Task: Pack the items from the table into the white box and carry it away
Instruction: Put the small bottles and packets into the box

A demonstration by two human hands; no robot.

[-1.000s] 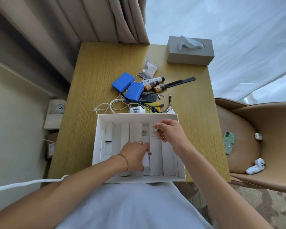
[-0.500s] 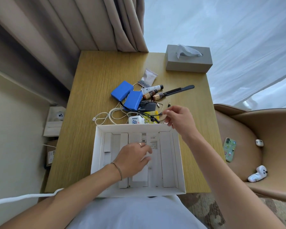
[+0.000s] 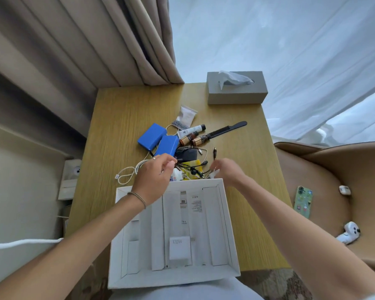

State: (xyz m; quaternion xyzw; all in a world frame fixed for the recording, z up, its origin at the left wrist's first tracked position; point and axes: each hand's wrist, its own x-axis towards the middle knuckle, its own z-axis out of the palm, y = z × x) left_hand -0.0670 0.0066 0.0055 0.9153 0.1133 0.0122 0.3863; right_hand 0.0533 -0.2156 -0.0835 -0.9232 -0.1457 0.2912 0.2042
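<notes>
Your left hand (image 3: 155, 176) has left the inside of the white box (image 3: 226, 224) and now reaches past its far rim, alongside your right hand (image 3: 227, 172), which has also shifted forward into the pile. The left fingers curl loosely over the black wires (image 3: 193, 167); whether they pinch a wire cannot be told. The right hand is motion-blurred, with a small white piece at its fingertips; its grip cannot be told.

Just beyond the hands lie a coiled white cable (image 3: 128, 173), a yellow packet (image 3: 193, 164), a black block (image 3: 187, 154) and two blue packs (image 3: 152, 136). Farther out sit small bottles (image 3: 192, 138), a black comb (image 3: 225, 129) and a clear pouch (image 3: 185, 116).

The box rests at the near edge of the table (image 3: 121, 118), with a white charger (image 3: 179, 247) inside. A grey tissue box (image 3: 236, 92) stands at the far edge.
</notes>
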